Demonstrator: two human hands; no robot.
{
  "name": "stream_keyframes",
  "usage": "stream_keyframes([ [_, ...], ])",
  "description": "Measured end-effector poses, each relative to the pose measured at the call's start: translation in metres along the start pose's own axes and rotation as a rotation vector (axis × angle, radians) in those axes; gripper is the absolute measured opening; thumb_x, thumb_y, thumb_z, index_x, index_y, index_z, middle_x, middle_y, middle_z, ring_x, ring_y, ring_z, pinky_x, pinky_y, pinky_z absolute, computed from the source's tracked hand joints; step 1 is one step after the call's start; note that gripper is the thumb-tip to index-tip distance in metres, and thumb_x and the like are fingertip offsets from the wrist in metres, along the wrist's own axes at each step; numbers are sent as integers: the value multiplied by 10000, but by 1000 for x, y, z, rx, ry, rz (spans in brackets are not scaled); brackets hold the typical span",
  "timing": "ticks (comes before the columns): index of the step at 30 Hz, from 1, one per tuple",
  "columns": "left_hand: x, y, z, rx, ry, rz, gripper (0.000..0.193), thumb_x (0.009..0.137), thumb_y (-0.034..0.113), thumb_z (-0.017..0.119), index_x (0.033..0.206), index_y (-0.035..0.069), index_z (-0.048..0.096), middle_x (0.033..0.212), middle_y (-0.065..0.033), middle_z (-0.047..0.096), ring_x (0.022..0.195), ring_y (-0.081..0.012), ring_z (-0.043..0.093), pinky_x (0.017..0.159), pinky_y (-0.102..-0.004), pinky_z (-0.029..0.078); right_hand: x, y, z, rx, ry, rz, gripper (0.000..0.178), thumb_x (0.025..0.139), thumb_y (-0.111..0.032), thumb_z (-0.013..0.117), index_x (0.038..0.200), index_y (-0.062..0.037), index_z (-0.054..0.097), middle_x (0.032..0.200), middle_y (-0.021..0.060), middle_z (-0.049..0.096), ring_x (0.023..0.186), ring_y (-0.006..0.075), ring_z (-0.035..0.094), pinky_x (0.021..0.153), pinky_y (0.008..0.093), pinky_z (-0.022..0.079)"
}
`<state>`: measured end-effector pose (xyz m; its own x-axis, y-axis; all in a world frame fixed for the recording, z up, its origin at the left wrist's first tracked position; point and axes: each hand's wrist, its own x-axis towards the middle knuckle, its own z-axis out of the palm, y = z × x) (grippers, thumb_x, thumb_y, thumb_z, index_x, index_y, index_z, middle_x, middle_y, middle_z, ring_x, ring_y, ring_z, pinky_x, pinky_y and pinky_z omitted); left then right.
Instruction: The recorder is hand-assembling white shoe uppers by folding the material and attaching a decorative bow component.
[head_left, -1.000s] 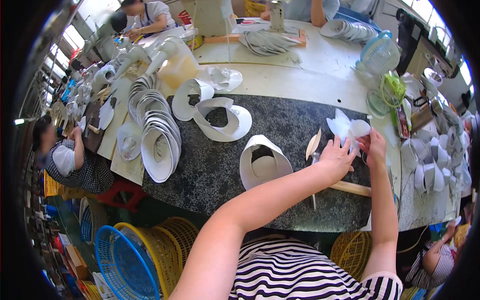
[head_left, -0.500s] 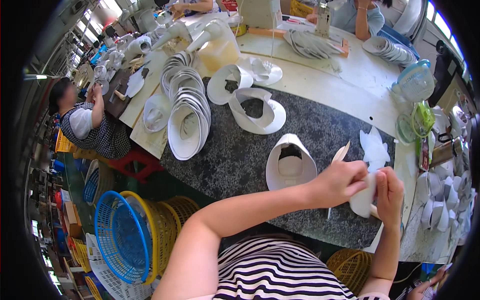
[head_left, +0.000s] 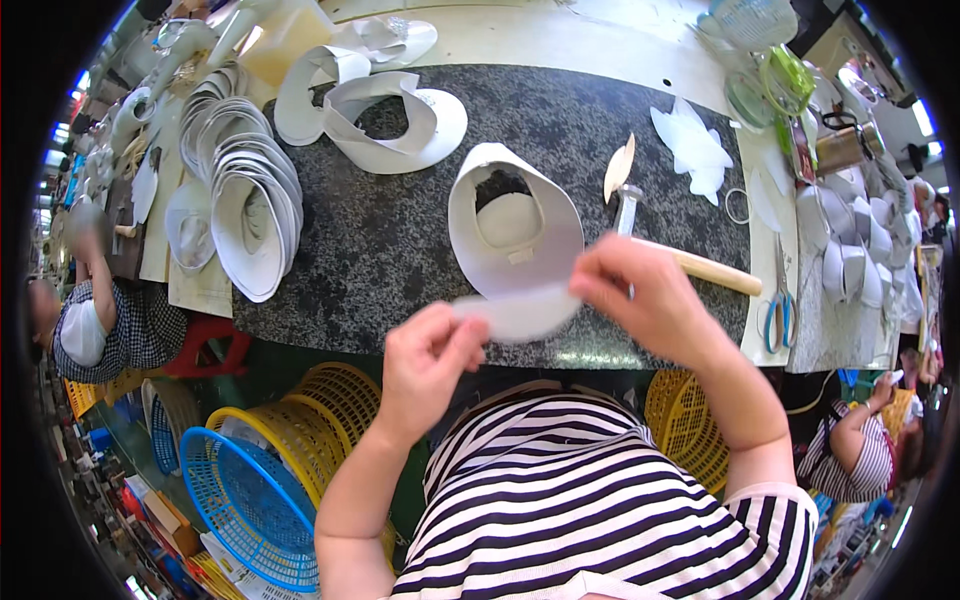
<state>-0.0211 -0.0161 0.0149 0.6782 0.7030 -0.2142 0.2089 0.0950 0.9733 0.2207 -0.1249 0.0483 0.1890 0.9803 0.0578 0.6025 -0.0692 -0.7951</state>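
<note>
A thin white curved piece (head_left: 525,314), slightly blurred, is stretched between my two hands at the front of the dark speckled board. My left hand (head_left: 428,362) pinches its left end. At its right end the thumb and fingers of my right hand (head_left: 648,298) are closed on it. Just beyond the piece stands a white shoe upper (head_left: 470,225), its opening facing me. A hammer (head_left: 715,268) with a pale wooden handle lies partly behind my right hand. Near its head rests a flat, pointed wooden tool (head_left: 620,168).
Thin white cut pieces (head_left: 692,150) lie at the board's far right. Blue-handled scissors (head_left: 779,318) sit on the right edge. Nested white uppers (head_left: 250,225) fill the left side, with loose uppers (head_left: 395,120) behind. Blue and yellow baskets (head_left: 245,510) stand below left.
My hands have come from the right side to the front middle, bringing the white piece, and have moved apart. The hammer and scissors now show. The view has shifted downward and right.
</note>
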Motion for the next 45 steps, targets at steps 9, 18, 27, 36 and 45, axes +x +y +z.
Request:
stream_keyframes([
  [9, 43, -15, 17, 200, 86, -131, 328, 977, 276, 711, 822, -11, 746, 688, -18, 686, 573, -54, 591, 529, -208, 465, 34, 40, 8, -346, -81, -6, 241, 942, -267, 670, 913, -30, 638, 898, 136, 682, 871, 352, 678, 750, 451, 532],
  [18, 39, -21, 24, 391, 158, -68, 319, 955, 266, 736, 848, -33, 765, 601, -4, 616, 550, -38, 476, 512, -239, 350, 43, 43, 5, -352, -146, -2, 207, 935, -229, 668, 925, -23, 648, 922, 143, 693, 911, 345, 689, 789, 452, 544],
  [27, 38, -25, 32, 525, 173, 93, 292, 929, 239, 753, 817, -31, 746, 593, -72, 632, 520, -99, 524, 524, -293, 412, 45, 49, 6, -385, -163, -56, 191, 925, -203, 678, 917, -18, 630, 908, 144, 671, 903, 345, 683, 783, 450, 545],
  [36, 43, -20, 30, 675, 140, 72, 344, 906, 267, 730, 702, -5, 678, 681, -161, 660, 611, -353, 644, 592, -453, 491, 41, 58, 18, -521, -109, -188, 186, 937, -185, 660, 923, -25, 566, 888, 117, 611, 895, 300, 670, 752, 405, 555],
  [45, 42, -16, 24, 1234, 134, 347, 393, 928, 306, 726, 643, 46, 653, 622, -144, 652, 530, -334, 634, 527, -419, 474, 36, 47, 23, -592, -40, -201, 226, 811, -125, 707, 965, -30, 571, 962, 111, 602, 932, 268, 654, 697, 384, 561],
])
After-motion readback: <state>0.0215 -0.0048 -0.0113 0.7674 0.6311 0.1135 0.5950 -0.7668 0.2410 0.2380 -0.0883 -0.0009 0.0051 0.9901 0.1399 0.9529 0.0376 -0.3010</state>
